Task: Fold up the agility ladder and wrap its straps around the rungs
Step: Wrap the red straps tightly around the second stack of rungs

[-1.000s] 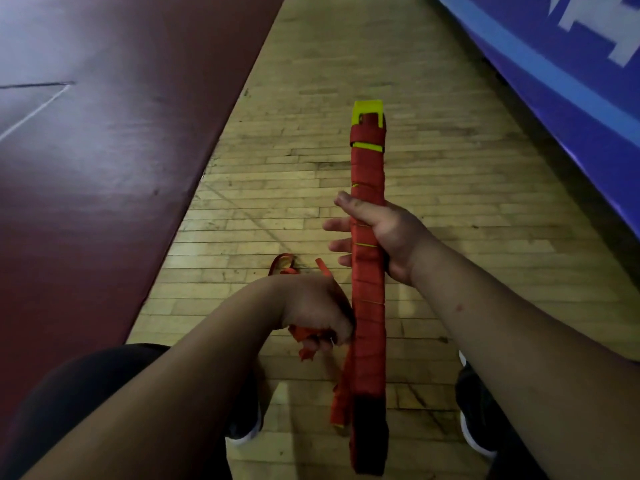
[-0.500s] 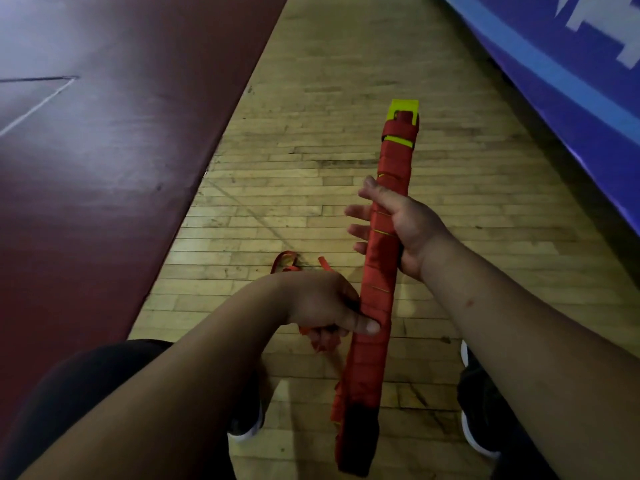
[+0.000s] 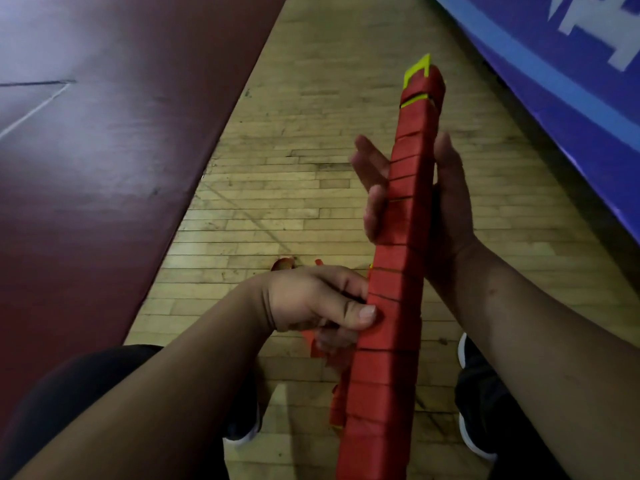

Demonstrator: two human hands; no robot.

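The folded agility ladder (image 3: 398, 237) is a long bundle of stacked rungs wound in red strap, with yellow rung ends (image 3: 418, 70) showing at its far tip. It slants up and away over the floor. My right hand (image 3: 450, 206) lies behind its middle, with the fingers stretched out past the left edge and the thumb along the right edge. My left hand (image 3: 318, 303) presses its thumb onto the bundle lower down. Its curled fingers hold the loose red strap end (image 3: 317, 348), which hangs below them.
Under me is a wooden plank floor (image 3: 277, 188). A maroon mat (image 3: 104, 168) borders it on the left and a blue padded wall (image 3: 561, 74) runs along the right. My dark shoes (image 3: 474, 424) and left knee (image 3: 69, 393) are at the bottom.
The bundle's far tip has swung to the right and the bundle has turned. My right thumb has come off its front and the fingers have straightened. My left thumb now presses on the bundle.
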